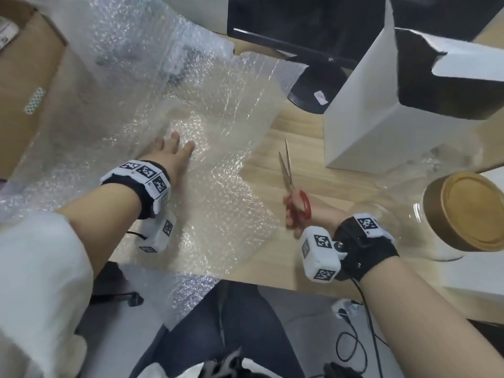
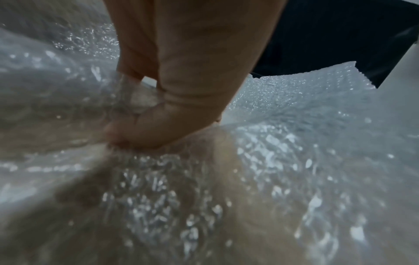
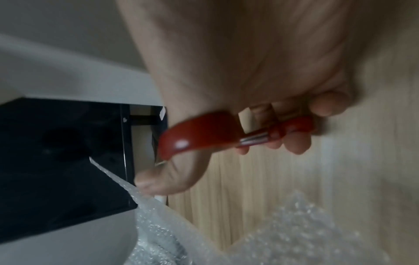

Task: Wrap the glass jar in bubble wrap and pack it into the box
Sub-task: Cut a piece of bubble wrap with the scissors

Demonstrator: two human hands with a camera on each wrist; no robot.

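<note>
A large sheet of bubble wrap [image 1: 218,110] [image 2: 283,179] [image 3: 294,233] covers the left and middle of the wooden table [image 1: 313,181]. My left hand [image 1: 174,148] [image 2: 158,125] pinches a fold of it, thumb on top and fingertips under the film. My right hand [image 1: 293,216] [image 3: 283,125] holds red-handled scissors [image 1: 297,205] [image 3: 204,136] just off the wrap's right edge, blades pointing away from me. The glass jar [image 1: 425,211] with a round wooden lid [image 1: 471,211] sits to the right of that hand. The open white box [image 1: 381,105] stands behind it.
A brown cardboard box [image 1: 30,77] stands at the far left, partly under the wrap. A dark monitor [image 1: 300,23] on its round base [image 1: 316,88] is at the back. Cables [image 1: 351,347] hang below the table's front edge, above my legs.
</note>
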